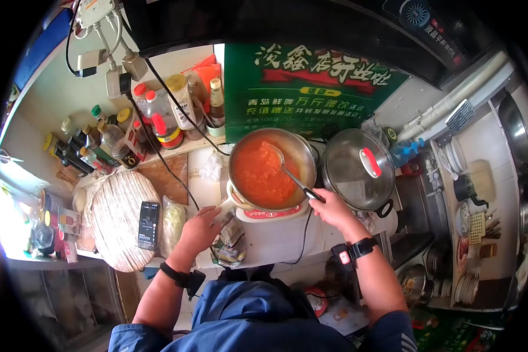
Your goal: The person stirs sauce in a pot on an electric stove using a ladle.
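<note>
Our left hand (200, 229) grips one pan handle (223, 207) | our right hand (332, 209) clasps one ladle (293, 178) | one pan (306, 159) on one cooker (265, 215), ladle in its red sauce (251, 175) | one lid (349, 167) beside it | we count one phone (149, 225) on one round mat (116, 211)

Phone (149, 226) lying on round ribbed board (114, 202); bottles (112, 139) crowding left shelf (200, 146); green poster (311, 75) at back.

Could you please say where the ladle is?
Right of centre in the head view, the ladle, held by the right hand, dips into red sauce in the pan.
</note>
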Motion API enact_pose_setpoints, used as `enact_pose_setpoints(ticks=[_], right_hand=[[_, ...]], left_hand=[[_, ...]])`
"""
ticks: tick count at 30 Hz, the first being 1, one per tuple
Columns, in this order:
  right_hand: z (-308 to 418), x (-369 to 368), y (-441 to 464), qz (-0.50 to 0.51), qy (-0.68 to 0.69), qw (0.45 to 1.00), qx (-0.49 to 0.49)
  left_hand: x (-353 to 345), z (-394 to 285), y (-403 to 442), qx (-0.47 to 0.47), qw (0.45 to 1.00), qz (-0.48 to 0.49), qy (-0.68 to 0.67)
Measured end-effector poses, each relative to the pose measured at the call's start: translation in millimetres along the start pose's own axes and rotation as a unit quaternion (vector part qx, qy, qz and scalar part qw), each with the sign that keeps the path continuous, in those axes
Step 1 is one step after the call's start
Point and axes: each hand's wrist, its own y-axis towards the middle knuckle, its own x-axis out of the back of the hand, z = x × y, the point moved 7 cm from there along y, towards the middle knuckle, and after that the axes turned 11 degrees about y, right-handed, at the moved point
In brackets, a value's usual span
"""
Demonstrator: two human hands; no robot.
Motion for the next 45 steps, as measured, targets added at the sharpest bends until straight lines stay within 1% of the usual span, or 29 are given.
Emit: enact_pose_setpoints(ticks=[4,7,10,13,15,16,17,18,19,21,22,24,25,26,29,30,31,32,33,34,35,37,38,39,41,42,43,44,45], right_hand=[[39,8,-41,-0.039,-0.183,0.972,0.145],[45,13,-64,-0.016,-0.265,0.938,0.224],[40,22,-84,-0.004,-0.246,0.943,0.224],[38,19,-103,0.005,-0.219,0.948,0.229],[33,7,-106,0.034,-0.204,0.947,0.247],[28,-4,-103,0.068,-0.143,0.962,0.224],[24,-17,-101,0.102,-0.081,0.971,0.201],[12,-33,-94,0.142,-0.043,0.976,0.162],[8,-48,-91,0.158,-0.017,0.977,0.141],[7,-75,-88,0.178,0.017,0.973,0.148],[7,-85,-86,0.185,-0.007,0.969,0.164],[11,-97,-86,0.19,-0.052,0.958,0.209],[11,-96,-87,0.198,-0.035,0.955,0.217],[13,-96,-87,0.207,-0.017,0.952,0.225],[11,-87,-88,0.215,0.005,0.949,0.23],[6,-77,-86,0.207,-0.007,0.953,0.22],[1,-65,-84,0.2,-0.019,0.957,0.21],[-16,-56,-80,0.178,-0.01,0.96,0.216],[-39,-46,-74,0.16,-0.001,0.966,0.202],[-61,-34,-71,0.144,-0.014,0.981,0.131],[-83,-21,-70,0.126,-0.026,0.99,0.06],[-150,-1,-64,0.077,-0.014,0.997,0.011],[-187,6,-65,0.055,0.01,0.998,-0.015],[-228,12,-69,0.033,0.033,0.998,-0.041],[-308,25,-80,0.023,-0.044,0.998,-0.023],[-371,14,-84,0.068,-0.248,0.96,0.112],[-396,3,-100,0.055,-0.434,0.862,0.257],[-443,6,-109,0.089,-0.35,0.914,0.187],[-454,8,-125,0.109,-0.256,0.954,0.111]], left_hand=[[-7,0,-2,0.038,0.999,-0.001,0.003],[-7,-3,-3,0.029,0.999,-0.032,0.013],[-9,-5,-5,0.03,0.998,-0.047,0.038],[3,-34,-15,-0.028,0.979,-0.146,0.137],[5,-71,-23,-0.012,0.997,-0.069,0.039],[0,-90,-26,-0.003,0.999,-0.03,-0.01],[-20,-99,-32,0.023,0.996,0.052,-0.072],[-43,-113,-40,-0.006,0.959,0.124,-0.256],[-54,-122,-43,0.046,0.923,0.162,-0.345],[-72,-141,-50,0.149,0.816,0.232,-0.509],[-81,-138,-44,0.167,0.782,0.257,-0.542],[-81,-129,-43,0.204,0.78,0.22,-0.55],[-79,-124,-43,0.223,0.777,0.201,-0.553],[-86,-110,-46,0.25,0.78,0.187,-0.542],[-83,-99,-42,0.224,0.839,0.224,-0.443],[-84,-92,-38,0.215,0.876,0.216,-0.375],[-75,-89,-31,0.166,0.94,0.153,-0.255],[-65,-91,-28,0.114,0.981,0.085,-0.13],[-55,-97,-26,0.058,0.998,0.015,-0.001],[-40,-112,-24,0.124,0.99,0.066,0.03],[-37,-112,-20,0.126,0.989,0.056,0.047],[-34,-105,-13,0.129,0.988,0.035,0.081],[-33,-95,-11,0.08,0.992,-0.03,0.092],[-21,-100,-10,0.089,0.989,-0.006,0.122],[4,-102,-11,0.068,0.989,-0.005,0.132],[22,-107,-14,0.053,0.99,0.001,0.13],[40,-114,-17,0.06,0.987,0.013,0.149],[58,-121,-21,0.044,0.987,0.002,0.156],[74,-127,-24,0.027,0.986,-0.008,0.163]])
